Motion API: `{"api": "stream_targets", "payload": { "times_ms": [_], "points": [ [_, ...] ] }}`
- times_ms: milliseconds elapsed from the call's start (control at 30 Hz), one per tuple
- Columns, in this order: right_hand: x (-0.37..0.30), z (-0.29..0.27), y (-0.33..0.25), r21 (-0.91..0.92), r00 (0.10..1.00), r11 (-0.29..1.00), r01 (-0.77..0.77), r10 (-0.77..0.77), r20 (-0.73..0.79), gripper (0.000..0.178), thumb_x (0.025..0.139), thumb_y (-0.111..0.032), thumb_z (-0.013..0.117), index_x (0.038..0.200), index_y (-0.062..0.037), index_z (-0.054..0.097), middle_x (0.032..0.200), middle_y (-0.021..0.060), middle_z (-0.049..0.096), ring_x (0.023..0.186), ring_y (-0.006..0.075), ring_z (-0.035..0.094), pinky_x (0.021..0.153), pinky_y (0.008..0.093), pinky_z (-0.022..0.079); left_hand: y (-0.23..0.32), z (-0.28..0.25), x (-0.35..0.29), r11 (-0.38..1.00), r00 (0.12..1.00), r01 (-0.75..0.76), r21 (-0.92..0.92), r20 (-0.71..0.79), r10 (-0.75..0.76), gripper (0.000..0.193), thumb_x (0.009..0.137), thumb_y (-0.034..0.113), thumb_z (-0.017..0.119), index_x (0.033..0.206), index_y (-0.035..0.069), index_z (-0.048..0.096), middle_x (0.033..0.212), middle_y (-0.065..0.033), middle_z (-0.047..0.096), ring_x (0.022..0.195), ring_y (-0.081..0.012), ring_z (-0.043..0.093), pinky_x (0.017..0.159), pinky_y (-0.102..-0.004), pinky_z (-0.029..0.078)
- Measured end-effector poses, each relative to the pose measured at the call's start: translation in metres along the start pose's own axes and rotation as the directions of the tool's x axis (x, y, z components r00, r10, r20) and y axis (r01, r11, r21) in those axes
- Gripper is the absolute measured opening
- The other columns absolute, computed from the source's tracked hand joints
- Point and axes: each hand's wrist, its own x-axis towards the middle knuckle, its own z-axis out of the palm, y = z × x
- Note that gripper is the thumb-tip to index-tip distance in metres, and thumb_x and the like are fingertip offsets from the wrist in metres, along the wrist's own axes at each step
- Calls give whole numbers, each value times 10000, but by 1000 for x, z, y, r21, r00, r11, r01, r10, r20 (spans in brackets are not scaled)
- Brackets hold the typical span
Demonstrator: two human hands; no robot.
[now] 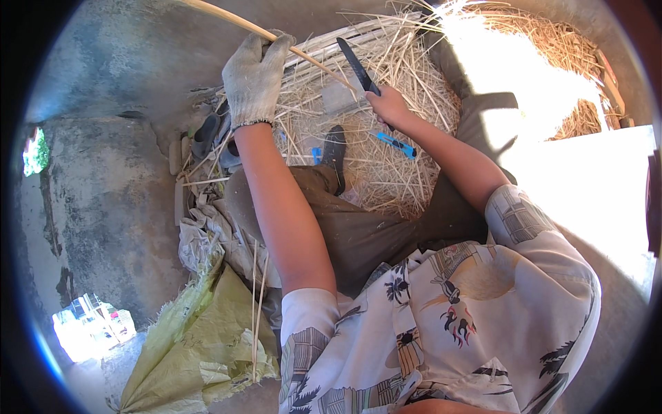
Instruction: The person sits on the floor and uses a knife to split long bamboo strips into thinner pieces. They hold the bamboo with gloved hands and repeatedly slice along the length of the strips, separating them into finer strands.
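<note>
My left hand (255, 84), in a pale knitted work glove, is closed around a long thin bamboo-like cane (227, 15). The cane runs from the upper left edge down to the right, its lower end near my right hand. My bare right hand (389, 108) is closed on the handle of a dark-bladed knife (354, 62), whose tip points up and left. Blade and cane look close together, but I cannot tell whether they touch. Below the right hand, a blue box cutter (396, 145) lies on a bed of pale shavings and thin strips (407, 183).
A dark shoe (334, 148) rests among the shavings between my bent legs. More curled shavings (572, 69) lie in sunlight at the upper right. Left of me are a crumpled yellow-green sack (200, 338) and a pair of dark shoes (205, 134) by the wall.
</note>
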Motion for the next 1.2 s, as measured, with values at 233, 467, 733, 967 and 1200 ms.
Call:
{"api": "stream_targets", "payload": {
  "times_ms": [233, 467, 733, 967, 1200],
  "points": [
    [-15, 4, -18, -102, 990, 987, 124, -129, -48, 353, 988, -305, 566, 875, 27, 608, 640, 160, 614, 548, 285, 635, 558, 428, 510, -12, 7, 3, 987, 996, 38, -157, -76, -50, 325, 930, 303, 668, 1072, 19, 738, 886, -153, 708, 818, -201, 702, 786, -363, 545],
    [-22, 30, -4, -195, 929, 954, 226, -271, -250, 339, 1035, -299, 514, 916, 14, 567, 705, 196, 617, 629, 368, 627, 622, 481, 484, -21, 8, -1, 945, 996, 76, -318, -21, -87, 289, 957, 211, 668, 1116, -29, 696, 999, -138, 717, 897, -179, 706, 764, -305, 604],
    [-20, 1, -67, -82, 853, 932, 354, -357, -381, 409, 1026, -379, 509, 971, 20, 578, 806, 242, 675, 736, 409, 679, 692, 487, 520, -49, -10, -12, 968, 991, 110, -225, -47, -123, 380, 977, 227, 650, 1177, -95, 623, 1091, -152, 708, 966, -192, 711, 843, -302, 619],
    [-3, 23, 28, -473, 963, 855, 214, -265, -43, 362, 1031, -349, 507, 1054, 7, 574, 821, 245, 670, 752, 412, 675, 681, 480, 518, -30, 1, -7, 947, 988, 144, -286, -16, -155, 379, 977, 215, 657, 1176, -104, 615, 1096, -174, 703, 954, -200, 716, 866, -307, 622],
    [-29, 10, -30, -54, 903, 942, 332, -334, -270, 396, 1002, -362, 542, 1011, 28, 608, 832, 251, 671, 789, 423, 673, 748, 488, 529, -21, 1, -7, 941, 991, 137, -309, 42, -131, 374, 994, 201, 639, 1206, -105, 600, 1119, -182, 701, 969, -194, 709, 868, -302, 618]
  ]
}}
